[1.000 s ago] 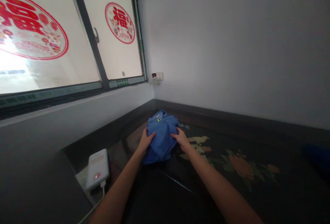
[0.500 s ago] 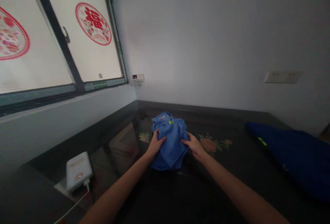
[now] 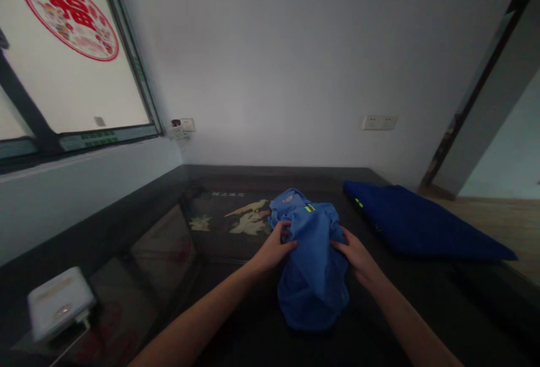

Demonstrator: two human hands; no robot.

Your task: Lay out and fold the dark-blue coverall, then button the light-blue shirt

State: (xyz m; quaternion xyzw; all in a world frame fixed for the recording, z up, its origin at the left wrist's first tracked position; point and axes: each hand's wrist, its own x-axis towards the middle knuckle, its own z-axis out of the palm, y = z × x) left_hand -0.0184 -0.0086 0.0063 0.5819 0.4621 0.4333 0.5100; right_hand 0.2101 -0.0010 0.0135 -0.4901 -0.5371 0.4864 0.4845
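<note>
A: What's the material?
B: Light-blue cloth bundle (image 3: 314, 265). Soft, matte, creased; lumpy at the top, rounded at the near end. Small yellow-green tag (image 3: 310, 207) on the upper part.

A: Hands?
B: Left hand (image 3: 276, 247) pinches its left side, thumb on top. Right hand (image 3: 355, 253) pinches the right side, same way. Bundle sits between them, mostly nearer the wearer than the fingers. Can't tell how much of it bears on the surface.

A: Surface?
B: Dark table (image 3: 253, 330), smooth and glossy. Pale bird picture (image 3: 248, 220) on it, left of the bundle.

A: Nearby?
B: Dark-blue cloth (image 3: 417, 226) lying flat, right of the right hand, apart from it, corner pointed. Far left: white slab-shaped device (image 3: 61, 302), rounded corners, thin cable (image 3: 70, 347) plugged in.
</note>
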